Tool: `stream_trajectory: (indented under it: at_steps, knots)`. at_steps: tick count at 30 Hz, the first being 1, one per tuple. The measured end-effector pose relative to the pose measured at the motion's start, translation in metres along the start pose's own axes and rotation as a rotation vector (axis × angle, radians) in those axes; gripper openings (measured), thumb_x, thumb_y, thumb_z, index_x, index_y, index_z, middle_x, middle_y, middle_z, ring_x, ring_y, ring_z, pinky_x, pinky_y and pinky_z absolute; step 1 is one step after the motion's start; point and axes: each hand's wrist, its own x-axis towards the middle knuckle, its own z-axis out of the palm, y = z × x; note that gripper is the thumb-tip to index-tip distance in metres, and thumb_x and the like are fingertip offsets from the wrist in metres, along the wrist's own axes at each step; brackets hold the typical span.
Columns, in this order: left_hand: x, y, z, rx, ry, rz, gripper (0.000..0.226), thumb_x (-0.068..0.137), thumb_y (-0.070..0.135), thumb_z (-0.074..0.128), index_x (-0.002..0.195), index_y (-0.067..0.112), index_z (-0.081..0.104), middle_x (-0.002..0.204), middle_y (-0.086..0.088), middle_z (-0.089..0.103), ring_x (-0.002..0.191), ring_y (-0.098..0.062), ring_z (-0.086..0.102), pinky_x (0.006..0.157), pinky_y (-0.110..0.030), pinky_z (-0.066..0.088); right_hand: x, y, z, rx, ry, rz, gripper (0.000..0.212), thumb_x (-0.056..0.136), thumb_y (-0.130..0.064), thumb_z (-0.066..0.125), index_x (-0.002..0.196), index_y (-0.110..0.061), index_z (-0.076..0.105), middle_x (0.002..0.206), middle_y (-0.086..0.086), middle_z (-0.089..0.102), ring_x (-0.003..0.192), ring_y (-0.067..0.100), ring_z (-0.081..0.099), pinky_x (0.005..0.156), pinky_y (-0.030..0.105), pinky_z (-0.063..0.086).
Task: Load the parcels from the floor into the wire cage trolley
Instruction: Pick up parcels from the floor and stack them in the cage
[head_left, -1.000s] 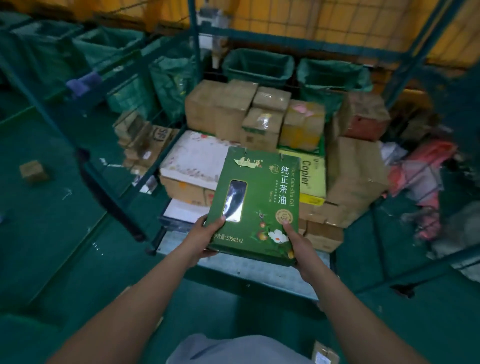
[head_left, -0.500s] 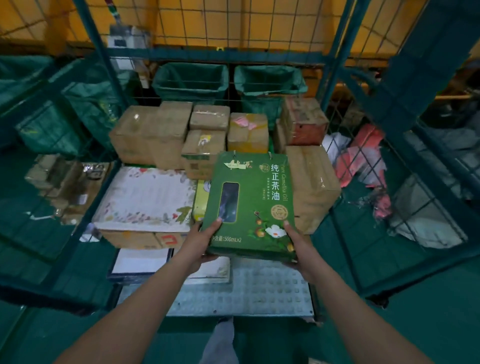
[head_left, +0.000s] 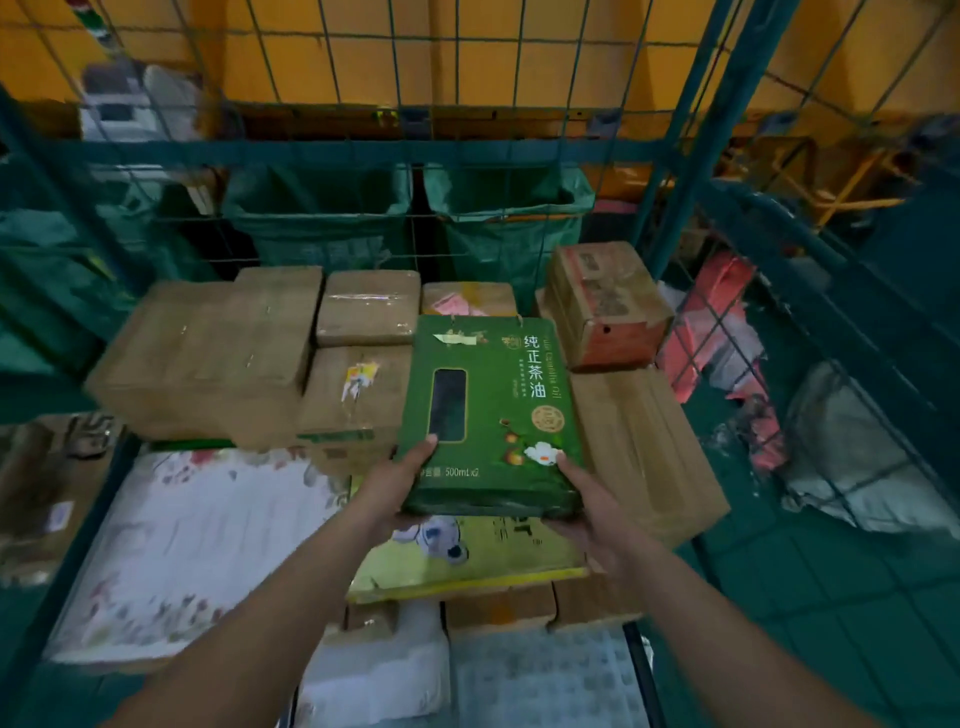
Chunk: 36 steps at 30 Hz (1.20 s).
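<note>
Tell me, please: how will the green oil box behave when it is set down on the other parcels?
The green oil box looks stiff: both hands hold only its near end, yet it stays flat. The "500mL x2" print suggests bottles, so probably heavy and fragile. Flat and wide, it should not tip.

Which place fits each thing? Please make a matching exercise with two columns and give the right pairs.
Things:
1. green box
2. floral white box
3. red-printed carton
4. yellow box

Places:
A. back right of the stack in the trolley
B. held by left hand and right hand
C. under the held box
D. front left in the trolley

Pairs: 1-B, 2-D, 3-A, 4-C
</note>
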Motion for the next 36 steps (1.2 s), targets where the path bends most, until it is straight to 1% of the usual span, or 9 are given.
stream_trajectory:
  at_steps: [4, 7, 10, 13, 16, 22, 28, 32, 36]
  knots:
    - [0.06, 0.065, 0.02, 0.07, -0.061, 0.019, 0.055, 0.088, 0.059, 0.07, 0.125, 0.02, 0.057, 0.118, -0.01, 0.07, 0.099, -0.03, 0.069, 0.06, -0.037, 0.062, 0.048, -0.059, 0.013, 0.015, 0.01, -0.06, 0.036, 0.098, -0.04, 0.064, 0.126, -0.018, 0.059, 0.123, 0.009, 0.069, 0.114, 0.024, 0.066, 0.096, 0.039, 0.057]
    - [0.105, 0.107, 0.038, 0.036, -0.154, 0.034, 0.071, 0.083, 0.06, 0.073, 0.137, 0.02, 0.051, 0.122, -0.011, 0.07, 0.103, -0.03, 0.071, 0.065, -0.037, 0.063, 0.089, -0.104, 0.021, 0.211, 0.074, -0.143, 0.024, 0.101, -0.029, 0.061, 0.121, -0.015, 0.063, 0.123, 0.008, 0.069, 0.111, 0.019, 0.065, 0.099, 0.035, 0.056]
    - [0.148, 0.119, 0.056, -0.025, -0.242, -0.014, 0.076, 0.079, 0.058, 0.079, 0.143, 0.031, 0.047, 0.139, -0.009, 0.061, 0.112, -0.033, 0.069, 0.08, -0.046, 0.063, 0.128, -0.122, 0.025, 0.256, 0.137, -0.133, 0.047, 0.101, -0.032, 0.063, 0.142, -0.013, 0.052, 0.143, 0.016, 0.056, 0.119, 0.024, 0.057, 0.109, 0.037, 0.047]
    - [0.175, 0.122, 0.08, -0.044, -0.229, 0.051, 0.068, 0.1, 0.018, 0.065, 0.157, 0.032, 0.032, 0.16, -0.002, 0.037, 0.125, -0.03, 0.061, 0.093, -0.042, 0.06, 0.16, -0.129, 0.035, 0.091, 0.139, -0.063, 0.062, 0.101, -0.036, 0.062, 0.155, -0.021, 0.035, 0.151, 0.018, 0.044, 0.126, 0.033, 0.054, 0.11, 0.042, 0.047]
    - [0.195, 0.12, 0.089, 0.052, -0.149, 0.159, 0.066, 0.102, 0.005, 0.058, 0.158, 0.031, 0.034, 0.158, 0.001, 0.035, 0.108, -0.022, 0.068, 0.1, -0.046, 0.056, 0.179, -0.139, 0.043, -0.014, 0.154, -0.088, 0.068, 0.101, -0.036, 0.063, 0.158, -0.029, 0.026, 0.154, 0.012, 0.042, 0.126, 0.033, 0.055, 0.106, 0.043, 0.051]
    - [0.215, 0.11, 0.092, 0.087, -0.064, 0.263, 0.059, 0.1, 0.005, 0.061, 0.152, 0.029, 0.045, 0.154, -0.005, 0.046, 0.098, -0.014, 0.071, 0.088, -0.033, 0.062, 0.206, -0.138, 0.05, -0.143, 0.233, -0.139, 0.064, 0.101, -0.028, 0.063, 0.155, -0.037, 0.03, 0.155, 0.003, 0.041, 0.131, 0.026, 0.051, 0.106, 0.042, 0.049]
    - [0.22, 0.11, 0.089, 0.045, -0.089, 0.238, 0.062, 0.1, 0.004, 0.061, 0.152, 0.032, 0.043, 0.153, -0.004, 0.046, 0.096, -0.014, 0.069, 0.089, -0.036, 0.062, 0.209, -0.136, 0.049, -0.23, 0.246, -0.149, 0.066, 0.101, -0.021, 0.062, 0.155, -0.038, 0.028, 0.157, 0.002, 0.037, 0.131, 0.026, 0.049, 0.108, 0.046, 0.047]
    - [0.201, 0.106, 0.077, -0.11, -0.2, 0.105, 0.085, 0.1, 0.015, 0.064, 0.159, 0.048, 0.012, 0.159, -0.006, 0.039, 0.122, -0.03, 0.062, 0.088, -0.042, 0.062, 0.195, -0.128, 0.051, -0.241, 0.199, -0.111, 0.079, 0.096, -0.027, 0.067, 0.157, -0.048, 0.022, 0.163, -0.001, 0.031, 0.14, 0.028, 0.042, 0.11, 0.047, 0.046]
    - [0.168, 0.095, 0.065, -0.095, -0.201, 0.055, 0.088, 0.098, 0.023, 0.068, 0.158, 0.052, 0.01, 0.168, -0.008, 0.022, 0.138, -0.037, 0.047, 0.082, -0.041, 0.063, 0.166, -0.111, 0.062, -0.218, 0.17, -0.093, 0.081, 0.094, -0.03, 0.069, 0.156, -0.05, 0.02, 0.164, 0.002, 0.031, 0.138, 0.029, 0.044, 0.109, 0.047, 0.047]
